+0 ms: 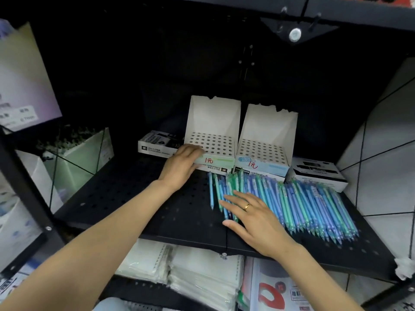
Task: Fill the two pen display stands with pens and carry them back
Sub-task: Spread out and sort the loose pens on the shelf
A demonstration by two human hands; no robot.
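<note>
Two white cardboard pen display stands sit side by side at the back of a black perforated shelf [139, 198]. The left stand [213, 122] has a green front, the right stand [267, 131] a blue front. Their hole grids hold no pens. A pile of blue and green pens [310, 205] lies on the shelf in front of them. My left hand [179, 169] grips the left stand's front left corner. My right hand [253, 216] rests flat, fingers spread, on the left end of the pen pile.
A black-and-white box [318, 173] stands right of the stands, another [157, 144] behind my left hand. A wire basket with a pale green box [83, 160] is at the left. Plastic-wrapped paper packs [190, 272] lie on the shelf below. A white wall [386, 153] closes the right side.
</note>
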